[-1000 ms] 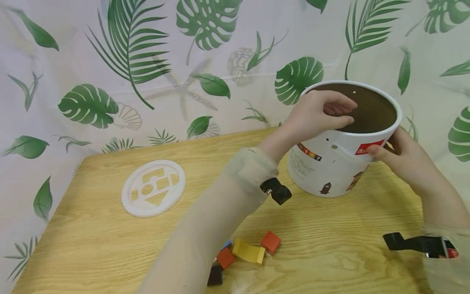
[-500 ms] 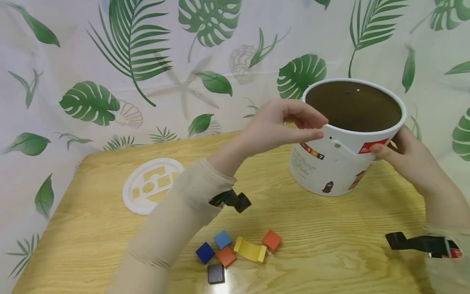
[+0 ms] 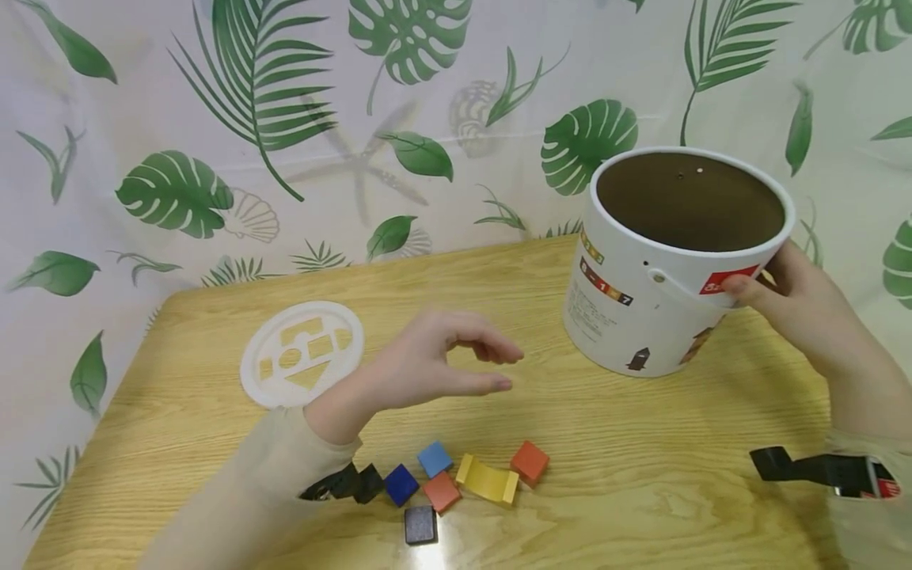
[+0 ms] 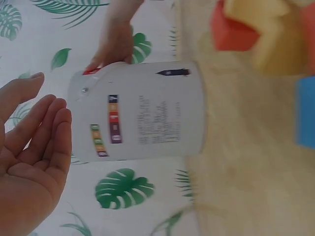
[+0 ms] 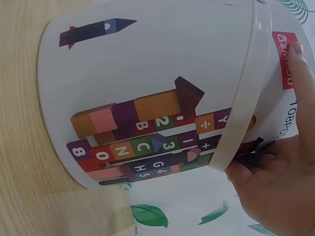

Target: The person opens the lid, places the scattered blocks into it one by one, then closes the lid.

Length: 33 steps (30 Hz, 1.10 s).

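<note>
A white bucket (image 3: 627,317) with printed blocks on its side stands at the back right, slightly tilted. My right hand (image 3: 805,309) grips it near the rim, thumb on the red label and fingers behind; in the right wrist view the hand (image 5: 280,182) lies beside the white handle (image 5: 246,93). My left hand (image 3: 420,364) hangs over the table, fingers loosely bent and holding nothing. Below it lie a yellow curved block (image 3: 487,480), a red block (image 3: 530,462), an orange-red block (image 3: 442,492), a light blue block (image 3: 435,459), a dark blue block (image 3: 401,484) and a dark block (image 3: 420,525).
A white round lid (image 3: 252,356) with shaped cutouts lies on the wooden table (image 3: 641,491) at the left. Behind the table hangs a leaf-printed cloth (image 3: 499,119). The inside bottom of the bucket is hidden.
My left hand has moved from above the bucket's opening down and left, over the table near the blocks. The right hand keeps its grip on the bucket.
</note>
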Motion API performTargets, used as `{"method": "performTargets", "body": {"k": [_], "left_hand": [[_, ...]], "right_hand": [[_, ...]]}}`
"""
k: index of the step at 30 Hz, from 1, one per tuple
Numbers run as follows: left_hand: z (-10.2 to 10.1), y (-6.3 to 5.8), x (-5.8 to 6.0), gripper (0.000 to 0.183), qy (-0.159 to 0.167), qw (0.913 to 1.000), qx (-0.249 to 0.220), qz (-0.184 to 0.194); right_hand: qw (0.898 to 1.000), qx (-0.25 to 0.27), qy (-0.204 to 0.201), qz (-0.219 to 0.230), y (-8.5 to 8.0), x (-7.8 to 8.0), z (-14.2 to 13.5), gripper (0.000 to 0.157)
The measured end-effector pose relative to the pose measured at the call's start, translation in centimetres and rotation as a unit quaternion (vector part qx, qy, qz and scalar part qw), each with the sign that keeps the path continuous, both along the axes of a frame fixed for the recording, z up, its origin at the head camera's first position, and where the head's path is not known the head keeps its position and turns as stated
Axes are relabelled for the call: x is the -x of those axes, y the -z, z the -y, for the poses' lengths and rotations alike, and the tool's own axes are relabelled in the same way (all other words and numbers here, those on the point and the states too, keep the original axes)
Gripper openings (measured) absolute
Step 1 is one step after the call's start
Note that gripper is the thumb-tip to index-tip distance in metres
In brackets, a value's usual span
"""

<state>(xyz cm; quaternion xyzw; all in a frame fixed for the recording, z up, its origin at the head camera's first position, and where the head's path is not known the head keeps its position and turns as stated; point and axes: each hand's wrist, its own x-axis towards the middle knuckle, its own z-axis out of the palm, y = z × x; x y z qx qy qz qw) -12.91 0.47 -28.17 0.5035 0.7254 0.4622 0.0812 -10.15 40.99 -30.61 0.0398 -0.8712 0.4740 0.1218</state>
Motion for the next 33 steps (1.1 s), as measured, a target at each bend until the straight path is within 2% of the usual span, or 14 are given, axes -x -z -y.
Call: {"method": "performTargets", "body": {"k": [5, 9, 12, 16, 22, 30, 33], "left_hand": [[1.6, 3.2, -0.9, 0.026, -0.009, 0.9995, 0.007, 0.030], [1.5, 5.7, -1.4, 0.027, -0.006, 0.9980, -0.001, 0.063], [0.9, 6.9, -1.8, 0.030, -0.004, 0.9962, 0.005, 0.087], [-0.3, 7.6, -2.3, 0.033, -0.003, 0.9956, 0.030, 0.088], [-1.7, 8.2, -2.7, 0.040, -0.001, 0.9924, 0.096, 0.077], [-2.8, 8.9, -2.7, 0.050, 0.002, 0.9872, 0.158, 0.023], [-3.0, 9.1, -2.5, 0.051, 0.008, 0.9835, 0.180, 0.022]], "right_hand": [[1.000, 0.001, -0.005, -0.009, 0.1, 0.1, 0.0, 0.071], [1.000, 0.005, -0.008, -0.012, 0.1, 0.1, 0.1, 0.070], [1.000, 0.004, -0.007, -0.011, 0.1, 0.1, 0.1, 0.070], [1.000, 0.002, -0.007, -0.010, 0.1, 0.1, 0.1, 0.070], [1.000, 0.005, -0.009, -0.011, 0.2, 0.2, 0.1, 0.069], [1.000, 0.006, -0.010, -0.013, 0.1, 0.1, 0.1, 0.070], [1.000, 0.005, -0.011, -0.012, 0.1, 0.1, 0.1, 0.070]]}}
